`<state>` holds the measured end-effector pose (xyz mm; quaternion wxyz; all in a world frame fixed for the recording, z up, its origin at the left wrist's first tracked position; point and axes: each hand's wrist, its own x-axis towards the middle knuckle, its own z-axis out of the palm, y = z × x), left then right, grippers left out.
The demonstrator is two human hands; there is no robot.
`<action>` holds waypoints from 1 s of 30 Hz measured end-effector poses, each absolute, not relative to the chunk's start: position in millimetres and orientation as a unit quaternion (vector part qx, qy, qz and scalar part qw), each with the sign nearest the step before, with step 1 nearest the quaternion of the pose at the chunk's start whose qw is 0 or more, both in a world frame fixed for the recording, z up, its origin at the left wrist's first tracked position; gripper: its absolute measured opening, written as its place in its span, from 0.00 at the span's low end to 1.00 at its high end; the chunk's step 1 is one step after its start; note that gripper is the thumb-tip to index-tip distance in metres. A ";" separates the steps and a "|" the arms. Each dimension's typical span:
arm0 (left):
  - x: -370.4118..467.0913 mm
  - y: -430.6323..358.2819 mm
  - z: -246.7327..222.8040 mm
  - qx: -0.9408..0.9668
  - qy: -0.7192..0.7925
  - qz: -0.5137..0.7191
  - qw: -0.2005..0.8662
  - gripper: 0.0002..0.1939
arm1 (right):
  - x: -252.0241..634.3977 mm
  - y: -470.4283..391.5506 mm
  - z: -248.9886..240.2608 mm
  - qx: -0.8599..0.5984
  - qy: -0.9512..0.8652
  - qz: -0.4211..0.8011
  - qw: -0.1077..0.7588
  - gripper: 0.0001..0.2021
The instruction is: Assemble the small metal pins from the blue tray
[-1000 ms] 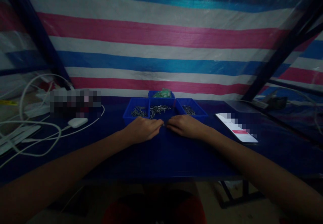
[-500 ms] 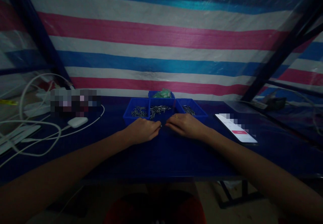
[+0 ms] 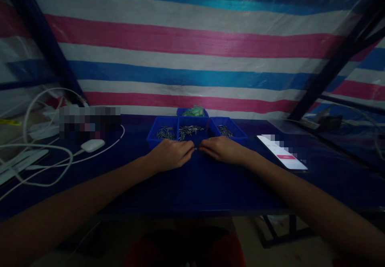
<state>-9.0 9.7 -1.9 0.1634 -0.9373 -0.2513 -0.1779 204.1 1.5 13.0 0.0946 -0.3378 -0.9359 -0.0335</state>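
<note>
My left hand (image 3: 174, 153) is closed in a pinch in front of the bins, gripping a small shiny metal piece (image 3: 195, 148) that pokes out past the fingertips. Facing it, my right hand (image 3: 224, 149) is also pinched, its fingertips close to the piece's other end; what it holds is hidden. Just beyond my hands stand a left blue bin (image 3: 152, 135), a middle blue bin (image 3: 207, 130) and a right blue bin (image 3: 240, 132). Thin metal pins or screws (image 3: 189, 130) lie in all three; their exact kind is too small to tell.
Behind the middle stands another blue bin (image 3: 180, 113) with green plastic bags (image 3: 194, 111). A phone (image 3: 282, 152) with a lit screen lies to the right. White cables (image 3: 69, 162) and a white adapter (image 3: 92, 145) sit left on the blue table (image 3: 192, 190). Striped sheeting (image 3: 192, 42) hangs behind.
My hands have shifted slightly: the left fingertips moved a little right, and the right hand turned slightly. More of the small metal piece now shows between them.
</note>
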 end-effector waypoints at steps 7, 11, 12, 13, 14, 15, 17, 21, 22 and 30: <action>-9.9 13.2 -4.6 -0.941 -0.219 -0.203 0.161 0.13 | 199.8 -2.8 11.7 -0.330 -0.940 0.003 0.090 0.09; -9.9 14.3 -3.3 -0.939 -0.202 -0.218 0.172 0.14 | 198.6 -3.5 11.5 -0.322 -0.941 0.006 0.101 0.09; -10.1 14.4 -2.6 -0.939 -0.198 -0.221 0.174 0.14 | 198.2 -3.7 11.4 -0.319 -0.942 0.007 0.105 0.09; -10.4 14.6 -1.9 -0.939 -0.196 -0.221 0.175 0.15 | 197.9 -3.9 11.4 -0.317 -0.942 0.007 0.107 0.09; -10.8 14.8 -1.2 -0.940 -0.193 -0.222 0.174 0.15 | 197.7 -4.1 11.4 -0.317 -0.942 0.009 0.110 0.09; -11.2 14.9 -0.6 -0.941 -0.191 -0.222 0.170 0.15 | 197.6 -4.3 11.5 -0.317 -0.942 0.010 0.112 0.09; -11.9 15.4 0.2 -0.943 -0.185 -0.224 0.160 0.14 | 197.6 -4.6 11.3 -0.320 -0.940 0.014 0.114 0.09; -12.2 16.1 0.8 -0.951 -0.172 -0.219 0.136 0.13 | 198.2 -3.9 9.2 -0.318 -0.941 0.014 0.115 0.09; -12.0 15.9 0.9 -0.953 -0.170 -0.215 0.132 0.13 | 198.1 -3.6 8.5 -0.316 -0.942 0.012 0.115 0.09; -9.5 10.5 -0.1 -0.972 -0.147 -0.162 0.084 0.08 | 197.4 -2.8 9.7 -0.292 -0.950 -0.003 0.109 0.09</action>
